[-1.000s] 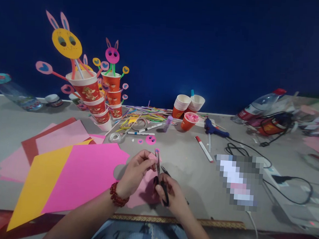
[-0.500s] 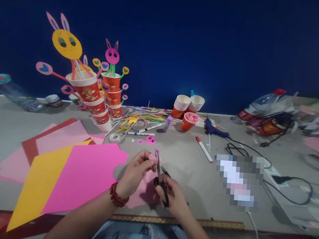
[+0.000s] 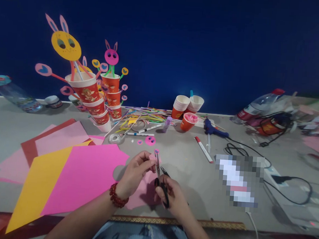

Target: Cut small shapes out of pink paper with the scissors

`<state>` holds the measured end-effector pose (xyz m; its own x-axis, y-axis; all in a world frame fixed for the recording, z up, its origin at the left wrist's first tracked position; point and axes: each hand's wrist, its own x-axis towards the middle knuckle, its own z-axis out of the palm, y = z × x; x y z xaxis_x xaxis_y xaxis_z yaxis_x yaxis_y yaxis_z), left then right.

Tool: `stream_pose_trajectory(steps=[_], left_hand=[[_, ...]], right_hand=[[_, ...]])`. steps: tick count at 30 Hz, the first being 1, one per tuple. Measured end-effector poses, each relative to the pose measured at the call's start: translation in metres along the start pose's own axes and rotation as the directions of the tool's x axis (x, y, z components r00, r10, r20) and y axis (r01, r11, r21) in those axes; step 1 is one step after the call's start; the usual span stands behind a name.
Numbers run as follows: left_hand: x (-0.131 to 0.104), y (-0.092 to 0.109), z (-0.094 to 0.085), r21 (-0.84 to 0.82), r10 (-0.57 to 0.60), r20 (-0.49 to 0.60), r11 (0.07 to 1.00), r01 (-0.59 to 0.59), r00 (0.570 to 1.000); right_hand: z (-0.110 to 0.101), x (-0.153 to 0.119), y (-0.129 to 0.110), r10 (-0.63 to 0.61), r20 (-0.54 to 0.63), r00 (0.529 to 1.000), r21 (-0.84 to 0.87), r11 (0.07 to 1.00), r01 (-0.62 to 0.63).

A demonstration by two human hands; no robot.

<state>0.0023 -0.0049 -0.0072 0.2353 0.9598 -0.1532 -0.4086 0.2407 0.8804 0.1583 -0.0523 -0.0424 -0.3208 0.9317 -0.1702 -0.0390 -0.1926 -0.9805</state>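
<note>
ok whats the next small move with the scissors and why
Probably close the scissors for another short snip: the right hand holds them with blades at the small pink paper piece that the left hand pinches.

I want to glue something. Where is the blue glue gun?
The glue gun lies at the back of the table, right of centre, just right of the paper cups, above the red-capped marker.

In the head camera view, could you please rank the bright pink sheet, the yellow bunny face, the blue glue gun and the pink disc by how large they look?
1. bright pink sheet, though it lies nearest the camera
2. yellow bunny face
3. blue glue gun, close to the face, so unsure
4. pink disc
</note>
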Motion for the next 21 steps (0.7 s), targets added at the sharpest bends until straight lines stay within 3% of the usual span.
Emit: stream_pose_trajectory(steps=[21], left_hand=[[0.0023, -0.0013, -0.0046, 0.02, 0.009, 0.033, 1.0, -0.01, 0.999]], right_hand=[[-0.0073, -0.001, 0.0003, 0.046, 0.021, 0.999, -0.034, 0.998, -0.046]])
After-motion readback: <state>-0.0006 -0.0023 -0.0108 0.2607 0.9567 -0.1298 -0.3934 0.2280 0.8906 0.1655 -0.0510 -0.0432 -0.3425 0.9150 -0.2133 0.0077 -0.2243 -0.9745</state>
